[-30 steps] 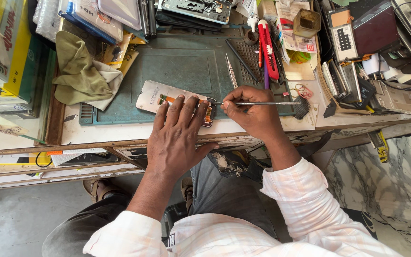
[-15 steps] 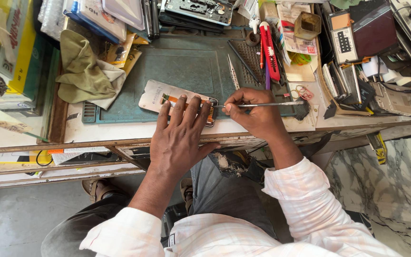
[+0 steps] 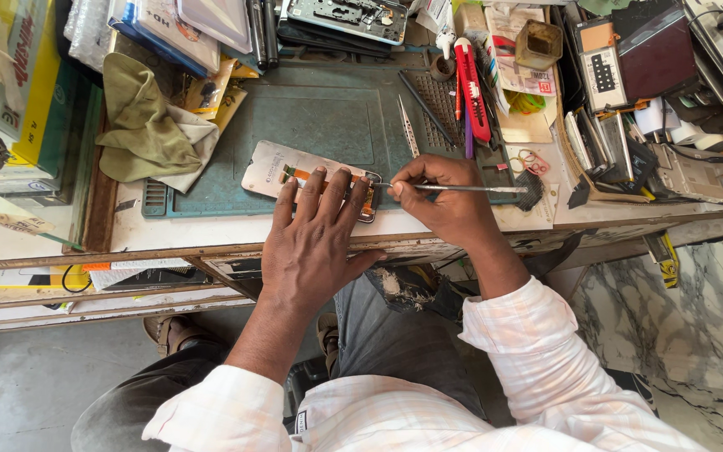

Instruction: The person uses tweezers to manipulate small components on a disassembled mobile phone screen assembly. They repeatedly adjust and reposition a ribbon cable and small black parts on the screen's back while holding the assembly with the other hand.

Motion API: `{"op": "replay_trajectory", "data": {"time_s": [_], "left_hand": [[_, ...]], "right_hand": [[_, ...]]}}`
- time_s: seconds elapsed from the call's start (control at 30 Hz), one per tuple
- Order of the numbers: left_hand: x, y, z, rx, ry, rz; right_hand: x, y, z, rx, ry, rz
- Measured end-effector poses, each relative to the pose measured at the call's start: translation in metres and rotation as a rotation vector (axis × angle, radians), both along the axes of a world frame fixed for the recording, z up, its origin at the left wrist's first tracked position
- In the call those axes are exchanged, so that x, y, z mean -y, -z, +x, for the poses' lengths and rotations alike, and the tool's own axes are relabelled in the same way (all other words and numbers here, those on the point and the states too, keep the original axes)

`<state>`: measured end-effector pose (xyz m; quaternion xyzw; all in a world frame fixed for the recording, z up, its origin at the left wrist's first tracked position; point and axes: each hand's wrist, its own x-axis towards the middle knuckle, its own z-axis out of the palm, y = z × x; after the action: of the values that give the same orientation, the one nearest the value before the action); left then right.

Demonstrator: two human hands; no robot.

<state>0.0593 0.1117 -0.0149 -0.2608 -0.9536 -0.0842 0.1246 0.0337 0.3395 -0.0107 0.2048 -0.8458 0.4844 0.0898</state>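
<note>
Risk: your left hand (image 3: pixel 315 238) lay flat, pinning the opened phone (image 3: pixel 282 172); your right hand (image 3: pixel 445 201) pinched a thin tool (image 3: pixel 453 188), whose tip could have slipped and gouged the orange ribbon (image 3: pixel 328 177).

We saw yellow-and-green boxes (image 3: pixel 10 92) at ten o'clock, a grey keypad screen unit (image 3: pixel 602 75) at one, and blue packets (image 3: pixel 156 33) at eleven.

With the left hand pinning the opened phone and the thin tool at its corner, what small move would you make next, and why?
Probably ease the thin tool slightly further in at the corner. Its tip sits at the end of the opened phone, the right hand grips it pen-like, and the left hand lies flat on the phone.
</note>
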Motion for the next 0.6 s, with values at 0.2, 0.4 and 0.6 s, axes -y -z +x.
{"op": "replay_trajectory", "data": {"time_s": [0.2, 0.4, 0.6], "left_hand": [[0.0007, 0.0004, -0.0006, 0.016, 0.003, -0.008], [0.0002, 0.0007, -0.0011, 0.031, 0.0, -0.008], [-0.0001, 0.0005, -0.0016, 0.035, 0.0, 0.003]], "right_hand": [[0.0006, -0.0004, -0.0004, 0.038, -0.011, -0.083], [-0.0005, 0.0011, -0.0008, 0.037, -0.04, -0.091], [-0.0009, 0.0012, -0.0012, 0.041, -0.019, -0.017]]}}
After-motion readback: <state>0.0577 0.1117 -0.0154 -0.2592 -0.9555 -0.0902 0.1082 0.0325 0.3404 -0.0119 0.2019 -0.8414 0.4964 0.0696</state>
